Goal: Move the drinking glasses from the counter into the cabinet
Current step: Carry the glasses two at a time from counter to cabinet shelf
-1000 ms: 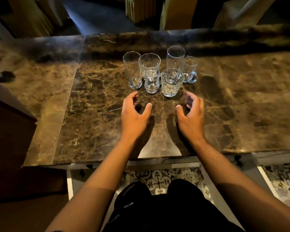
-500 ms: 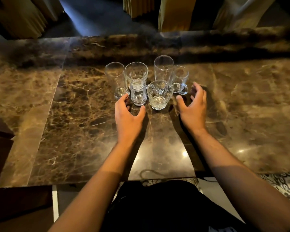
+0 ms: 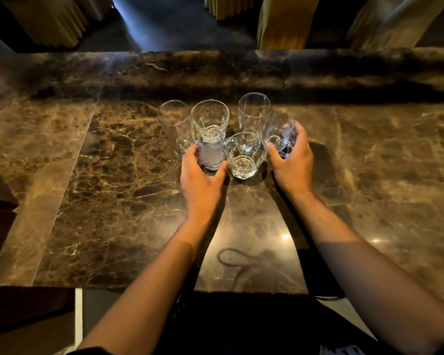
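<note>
Several clear drinking glasses stand bunched together on the brown marble counter. My left hand wraps the small frosted-looking glass at the front, fingers on its left side and thumb on its right. My right hand closes around the handled glass at the cluster's right end. A short faceted tumbler stands between my hands. Behind are a tall glass on the left, a wide glass and another tall glass. All the glasses rest upright on the counter.
The counter's raised back ledge runs behind the glasses. Dark wooden furniture adjoins the counter's left end. Yellowish furniture legs stand on the dark floor beyond. The near counter edge is at my waist.
Both hands have moved forward from the bare counter to the glasses. The left hand has closed around the small front glass and the right around the handled glass.
</note>
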A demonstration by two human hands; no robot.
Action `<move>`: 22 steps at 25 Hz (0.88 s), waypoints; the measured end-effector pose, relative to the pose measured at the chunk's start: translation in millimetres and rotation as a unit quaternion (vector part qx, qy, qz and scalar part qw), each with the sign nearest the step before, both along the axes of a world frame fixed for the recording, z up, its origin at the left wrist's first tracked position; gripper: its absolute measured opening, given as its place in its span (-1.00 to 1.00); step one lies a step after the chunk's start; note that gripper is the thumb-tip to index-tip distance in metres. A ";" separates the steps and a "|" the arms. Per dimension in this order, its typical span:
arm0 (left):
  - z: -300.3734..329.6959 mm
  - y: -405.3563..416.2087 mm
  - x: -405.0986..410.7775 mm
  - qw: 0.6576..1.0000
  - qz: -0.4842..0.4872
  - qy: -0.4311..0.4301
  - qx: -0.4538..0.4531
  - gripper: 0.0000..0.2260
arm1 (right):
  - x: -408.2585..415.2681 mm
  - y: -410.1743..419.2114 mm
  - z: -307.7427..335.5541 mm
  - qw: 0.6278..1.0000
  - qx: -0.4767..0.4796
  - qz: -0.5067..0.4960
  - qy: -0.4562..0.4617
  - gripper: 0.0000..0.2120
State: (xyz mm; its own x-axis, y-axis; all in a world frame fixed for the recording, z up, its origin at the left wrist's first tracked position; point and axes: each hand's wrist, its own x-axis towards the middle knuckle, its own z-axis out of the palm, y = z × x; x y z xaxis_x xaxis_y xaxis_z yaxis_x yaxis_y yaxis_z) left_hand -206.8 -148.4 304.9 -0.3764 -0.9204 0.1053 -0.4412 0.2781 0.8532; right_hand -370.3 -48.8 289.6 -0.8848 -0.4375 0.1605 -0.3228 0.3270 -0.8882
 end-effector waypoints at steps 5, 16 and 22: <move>-1.6 -3.4 -1.7 1.000 0.009 0.007 -0.008 -0.43 | -2.2 0.5 0.5 1.000 0.017 -0.003 0.011 -0.43; -2.7 -2.0 41.6 0.999 0.029 -0.005 -0.041 -0.50 | 35.3 37.5 3.6 0.998 0.010 -0.059 -0.006 -0.39; 7.2 -1.3 84.4 1.000 -0.023 0.003 0.007 -0.49 | 84.3 66.1 3.0 0.997 0.030 -0.076 0.010 -0.43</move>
State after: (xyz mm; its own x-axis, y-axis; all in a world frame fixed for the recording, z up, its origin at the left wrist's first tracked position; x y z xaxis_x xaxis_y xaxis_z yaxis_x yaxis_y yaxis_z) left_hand -122.4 -149.7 312.1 -0.4174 -0.9038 0.0944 -0.4231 0.2852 0.8601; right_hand -286.0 17.3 292.5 -0.9386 -0.3076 0.1560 -0.2823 0.4254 -0.8599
